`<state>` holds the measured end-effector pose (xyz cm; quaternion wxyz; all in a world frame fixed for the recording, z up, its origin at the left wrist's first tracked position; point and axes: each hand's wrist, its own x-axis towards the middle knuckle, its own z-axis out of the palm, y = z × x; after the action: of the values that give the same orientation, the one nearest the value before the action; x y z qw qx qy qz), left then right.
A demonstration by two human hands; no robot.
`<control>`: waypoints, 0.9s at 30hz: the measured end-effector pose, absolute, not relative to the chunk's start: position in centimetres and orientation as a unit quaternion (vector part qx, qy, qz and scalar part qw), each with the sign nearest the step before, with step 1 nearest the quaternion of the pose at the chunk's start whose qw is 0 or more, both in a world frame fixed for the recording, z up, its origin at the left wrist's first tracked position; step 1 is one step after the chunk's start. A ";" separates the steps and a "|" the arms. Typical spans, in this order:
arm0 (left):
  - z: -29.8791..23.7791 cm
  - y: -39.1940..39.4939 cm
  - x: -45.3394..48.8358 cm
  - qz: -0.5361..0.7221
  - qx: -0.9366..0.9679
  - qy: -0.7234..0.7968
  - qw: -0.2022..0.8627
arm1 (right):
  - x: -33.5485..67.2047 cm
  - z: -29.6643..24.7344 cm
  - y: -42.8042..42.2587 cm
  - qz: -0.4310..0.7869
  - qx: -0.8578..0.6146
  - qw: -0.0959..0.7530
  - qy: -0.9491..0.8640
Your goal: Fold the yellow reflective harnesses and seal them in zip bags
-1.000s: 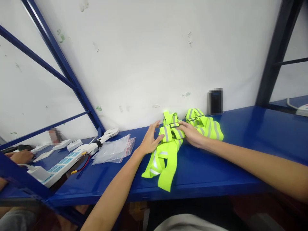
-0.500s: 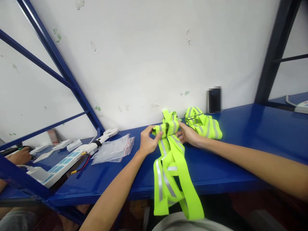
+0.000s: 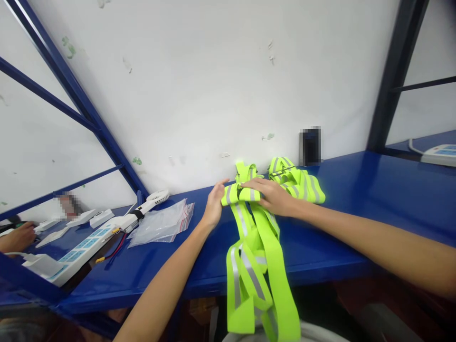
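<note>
A neon yellow-green reflective strap vest (image 3: 249, 266) with silver stripes lies in front of me, its lower loops hanging over the table's front edge. Its upper part is folded into a short bundle on the table. My left hand (image 3: 213, 205) grips the left end of that fold, thumb raised at its upper corner. From the right, my right hand (image 3: 273, 195) lies across the top of the fold with its fingertips pressed onto the straps. Part of the bundle is hidden under those fingers. Behind the right hand sits a second reflective vest (image 3: 306, 186), bunched up.
On the blue table (image 3: 342, 228), clear zip bags (image 3: 158, 225), a white handheld fan (image 3: 156, 197) and a white power strip (image 3: 83, 247) lie left. A dark blurred box (image 3: 310, 147) stands by the wall. Another person's hand (image 3: 19, 236) shows far left.
My right hand has moved from the fold's right side to over its top. The left thumb has lifted from the strap front. The view has shifted slightly right.
</note>
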<state>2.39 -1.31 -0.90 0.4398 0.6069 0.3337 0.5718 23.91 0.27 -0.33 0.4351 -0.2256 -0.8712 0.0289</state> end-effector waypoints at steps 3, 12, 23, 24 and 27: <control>-1.1 -1.3 2.4 0.528 0.630 0.319 0.471 | 23.0 -0.4 -0.2 0.235 -0.309 0.528 -0.756; -1.1 -2.1 2.4 0.494 0.778 0.345 0.180 | 22.3 -0.1 -1.6 0.703 -0.300 0.398 -0.507; -1.2 -0.7 2.1 0.599 0.561 0.378 0.430 | 22.6 -1.7 -0.4 0.415 -0.370 0.482 -0.677; -1.2 -0.8 2.2 0.589 0.562 0.378 0.441 | 22.5 -1.7 -0.3 0.403 -0.339 0.491 -0.693; -1.0 -1.4 2.7 0.544 0.582 0.386 0.465 | 22.3 -1.5 -0.5 0.414 -0.241 0.499 -0.722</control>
<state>2.72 -1.40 -1.03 0.4653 0.5824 0.3857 0.5435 22.32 -0.46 -1.46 0.4987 -0.2411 -0.7224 0.4138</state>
